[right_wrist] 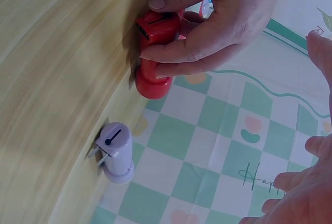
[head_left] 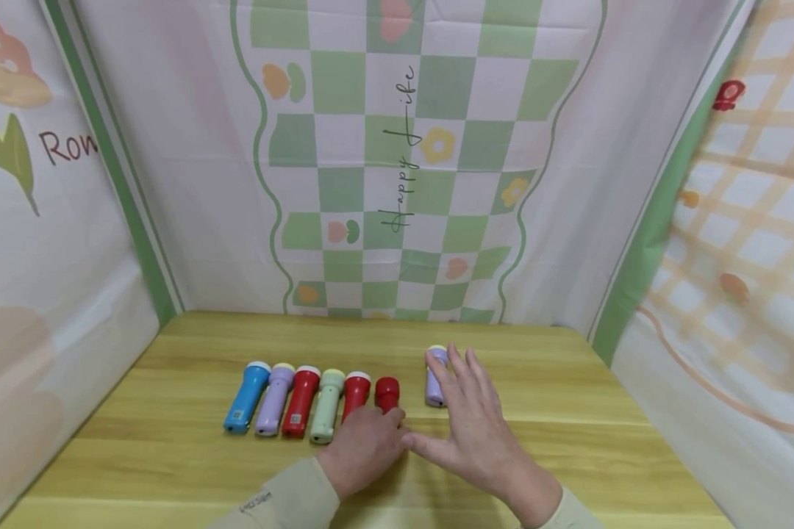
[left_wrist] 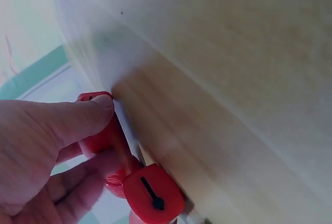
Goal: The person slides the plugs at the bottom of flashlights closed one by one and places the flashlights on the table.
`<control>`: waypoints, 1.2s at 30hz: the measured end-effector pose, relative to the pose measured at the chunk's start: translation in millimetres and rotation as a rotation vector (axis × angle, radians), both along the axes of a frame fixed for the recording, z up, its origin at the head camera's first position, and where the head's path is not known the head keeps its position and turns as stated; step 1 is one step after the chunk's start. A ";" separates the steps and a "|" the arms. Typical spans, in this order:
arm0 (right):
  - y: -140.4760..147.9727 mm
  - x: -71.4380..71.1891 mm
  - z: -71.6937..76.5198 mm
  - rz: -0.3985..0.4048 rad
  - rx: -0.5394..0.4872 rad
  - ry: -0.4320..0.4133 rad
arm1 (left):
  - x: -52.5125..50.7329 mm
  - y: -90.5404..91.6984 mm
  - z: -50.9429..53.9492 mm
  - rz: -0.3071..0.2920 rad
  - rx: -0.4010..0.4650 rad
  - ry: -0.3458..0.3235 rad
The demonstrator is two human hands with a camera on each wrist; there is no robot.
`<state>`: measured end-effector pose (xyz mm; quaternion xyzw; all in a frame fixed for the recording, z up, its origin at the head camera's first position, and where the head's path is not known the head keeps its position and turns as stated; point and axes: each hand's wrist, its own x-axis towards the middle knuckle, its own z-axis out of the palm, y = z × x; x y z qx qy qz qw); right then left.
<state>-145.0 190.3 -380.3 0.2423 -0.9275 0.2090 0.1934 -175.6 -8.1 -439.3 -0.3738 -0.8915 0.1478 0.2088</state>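
Observation:
My left hand (head_left: pixel 368 448) grips a red flashlight (head_left: pixel 387 389) at the right end of a row. In the left wrist view the thumb (left_wrist: pixel 91 120) lies on the tail of that flashlight (left_wrist: pixel 122 141), beside another red flashlight's tail (left_wrist: pixel 154 195). From the right wrist side, left-hand fingers wrap the held flashlight's body (right_wrist: pixel 150 67). My right hand (head_left: pixel 479 433) is spread with straight fingers, holding nothing. Partly behind its fingers, a lavender flashlight (head_left: pixel 434 389) lies apart from the row; two metal prongs (right_wrist: pixel 98 154) stick out at its tail.
Left of the held one lie a red flashlight (head_left: pixel 356 389), a light green one (head_left: pixel 328 406), another red one (head_left: pixel 301 402), a lavender one (head_left: pixel 277 400) and a blue one (head_left: pixel 247 397). Fabric walls (head_left: pixel 212 184) enclose the wooden table (head_left: pixel 556 382) at the back and sides.

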 end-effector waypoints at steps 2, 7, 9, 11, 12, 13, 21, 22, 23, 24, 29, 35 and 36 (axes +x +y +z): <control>0.0 0.0 -0.3 0.000 0.003 -0.004 | -0.6 -1.1 0.5 0.004 -0.005 0.001; 0.1 0.0 -0.5 -0.001 0.004 -0.009 | -1.4 -4.7 0.8 0.016 0.020 -0.039; 0.1 0.0 -0.7 -0.002 0.004 -0.009 | -1.7 -5.9 1.0 0.015 0.029 -0.053; 0.2 0.0 -1.1 -0.004 0.007 -0.011 | -1.9 -7.0 1.3 0.011 0.034 -0.066; 0.3 -0.1 -1.3 -0.004 0.008 -0.015 | -2.0 -7.5 1.8 0.010 0.043 -0.081; 0.4 -0.3 -1.6 -0.005 0.010 -0.018 | -1.9 -8.2 2.7 0.009 0.057 -0.096; 1.7 -1.0 -1.9 -0.008 0.021 -0.026 | -5.0 -13.6 8.8 -0.001 0.182 -0.197; 1.9 -1.2 -2.0 -0.009 0.020 -0.031 | -5.6 -14.2 9.1 -0.005 0.196 -0.207; 2.0 -1.3 -2.2 -0.008 0.022 -0.025 | -6.3 -14.8 9.6 -0.009 0.210 -0.221; 2.1 -1.5 -2.2 -0.008 0.024 -0.020 | -6.9 -15.3 10.0 -0.013 0.220 -0.228; 2.4 -2.6 -2.6 -0.004 0.032 -0.003 | -8.7 -16.7 10.4 -0.018 0.239 -0.244; 3.0 -1.5 -1.9 -0.006 0.020 -0.048 | -9.8 -16.8 9.1 -0.001 0.229 -0.255; 3.0 -1.3 -1.8 -0.008 0.019 -0.053 | -9.9 -16.7 9.0 0.002 0.224 -0.256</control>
